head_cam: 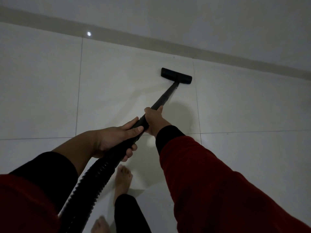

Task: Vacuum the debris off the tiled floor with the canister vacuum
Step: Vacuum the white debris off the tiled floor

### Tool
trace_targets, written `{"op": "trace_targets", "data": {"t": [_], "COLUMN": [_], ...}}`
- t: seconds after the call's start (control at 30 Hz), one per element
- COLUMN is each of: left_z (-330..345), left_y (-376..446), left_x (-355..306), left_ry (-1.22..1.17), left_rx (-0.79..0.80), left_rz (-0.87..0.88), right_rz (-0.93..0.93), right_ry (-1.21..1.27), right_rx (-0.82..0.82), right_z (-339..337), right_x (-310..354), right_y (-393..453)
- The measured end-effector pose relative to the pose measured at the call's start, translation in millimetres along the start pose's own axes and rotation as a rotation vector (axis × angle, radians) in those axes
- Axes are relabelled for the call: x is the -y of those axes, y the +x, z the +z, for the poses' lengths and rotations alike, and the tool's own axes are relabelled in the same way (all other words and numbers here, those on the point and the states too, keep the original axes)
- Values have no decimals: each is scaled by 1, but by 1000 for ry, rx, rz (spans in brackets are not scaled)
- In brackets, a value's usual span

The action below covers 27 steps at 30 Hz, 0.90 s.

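Sleeves (218, 174) frame both grips: left hand (116, 140) wrapped round hose (94, 179) cuff, right hand (155, 121) clenched on wand (164, 96). Nozzle (176, 76) flat on floor (117, 81) near skirting (235, 59). Mid-stroke; no debris visible. Next: probably pull back, shift sideways.

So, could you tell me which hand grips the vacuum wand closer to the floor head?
The right hand, gripping the rigid wand nearer the floor head; the left hand holds lower, beside the ribbed hose.
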<state>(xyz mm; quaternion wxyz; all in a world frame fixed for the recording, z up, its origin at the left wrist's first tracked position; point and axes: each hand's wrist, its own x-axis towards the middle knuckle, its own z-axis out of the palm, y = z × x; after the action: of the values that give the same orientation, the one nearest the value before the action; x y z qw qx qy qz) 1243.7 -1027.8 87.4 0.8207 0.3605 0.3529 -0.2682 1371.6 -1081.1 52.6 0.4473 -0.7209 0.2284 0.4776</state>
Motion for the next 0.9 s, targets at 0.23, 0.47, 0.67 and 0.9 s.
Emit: {"op": "trace_targets", "data": {"t": [0.23, 0.47, 0.67, 0.9], "left_z": [7, 23, 52, 103], "left_y": [-48, -73, -82, -84], "left_x": [67, 127, 172, 222], "left_ry": [-54, -70, -99, -137], "left_rx": [-23, -4, -14, -17], "left_rz": [12, 14, 10, 24], "right_rz": [7, 12, -24, -5], "right_ry": [-38, -116, -94, -127], "right_rx": [17, 13, 52, 53], "right_z": [7, -8, -37, -88], "right_x": [-65, -124, -166, -207], "right_y": [-44, -66, -86, -104]}}
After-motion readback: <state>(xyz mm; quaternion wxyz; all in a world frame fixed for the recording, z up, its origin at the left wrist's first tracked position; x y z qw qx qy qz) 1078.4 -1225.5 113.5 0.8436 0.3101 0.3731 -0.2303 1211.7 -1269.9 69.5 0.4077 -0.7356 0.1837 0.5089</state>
